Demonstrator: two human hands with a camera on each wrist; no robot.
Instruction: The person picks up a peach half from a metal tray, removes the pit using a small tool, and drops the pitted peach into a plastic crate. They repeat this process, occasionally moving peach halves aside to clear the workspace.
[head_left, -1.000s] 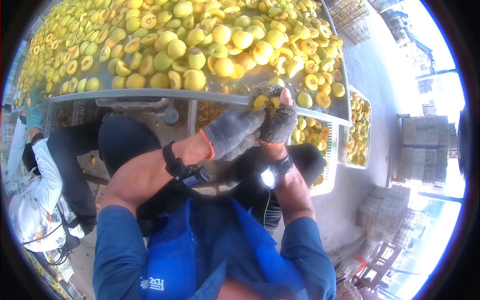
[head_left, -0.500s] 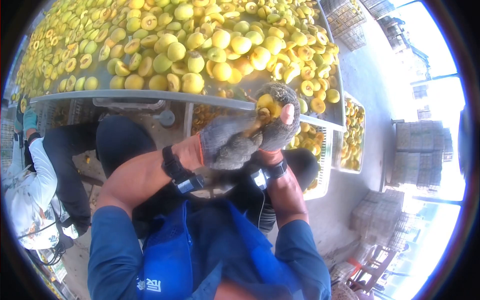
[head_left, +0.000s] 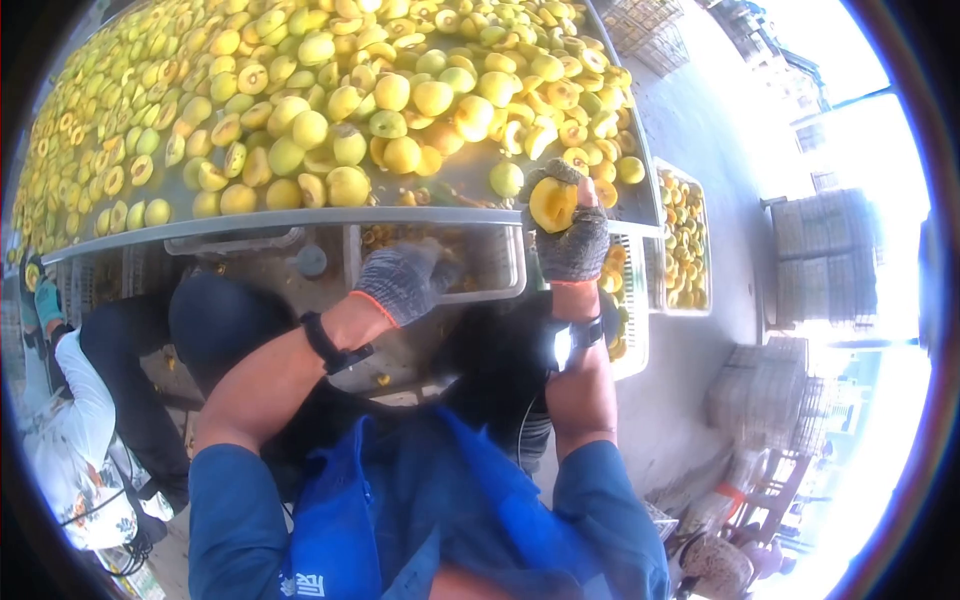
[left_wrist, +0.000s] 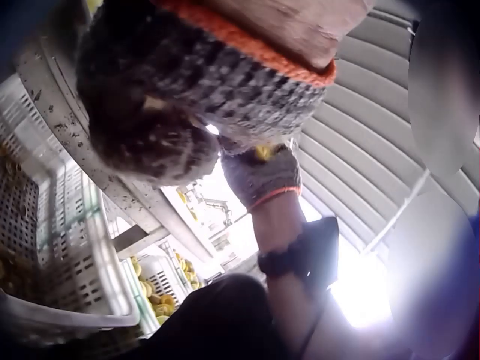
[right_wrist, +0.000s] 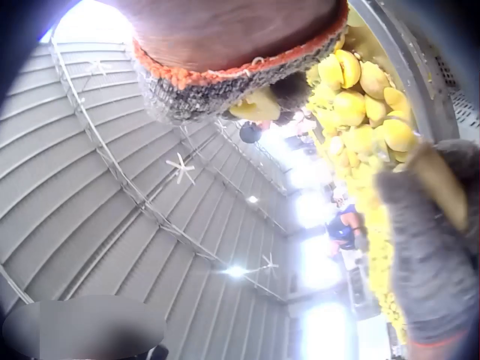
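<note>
A yellow fruit [head_left: 553, 205], its cut face showing, is gripped in my gloved right hand [head_left: 577, 240] above the table's front edge, thumb upright beside it. Yellow flesh [right_wrist: 257, 105] also shows under that glove in the right wrist view. My gloved left hand [head_left: 405, 283] hangs blurred to the left, apart from the fruit and below the metal edge [head_left: 400, 215]. Its fingers look bent in the left wrist view [left_wrist: 157, 120]. A tan, elongated shape [right_wrist: 439, 184] shows at this hand in the right wrist view; whether it is a bare finger or a held thing, I cannot tell.
Whole and halved yellow-green fruit [head_left: 300, 125] covers much of the metal table. Crates stand below [head_left: 490, 295] and at its right [head_left: 685, 240]. Another person's gloved hand [head_left: 47, 302] is at far left. Stacked crates [head_left: 825, 260] stand farther right.
My left hand has drawn away from the right, leftward. The right hand has turned the fruit so its cut face shows clearly. The head view has shifted slightly.
</note>
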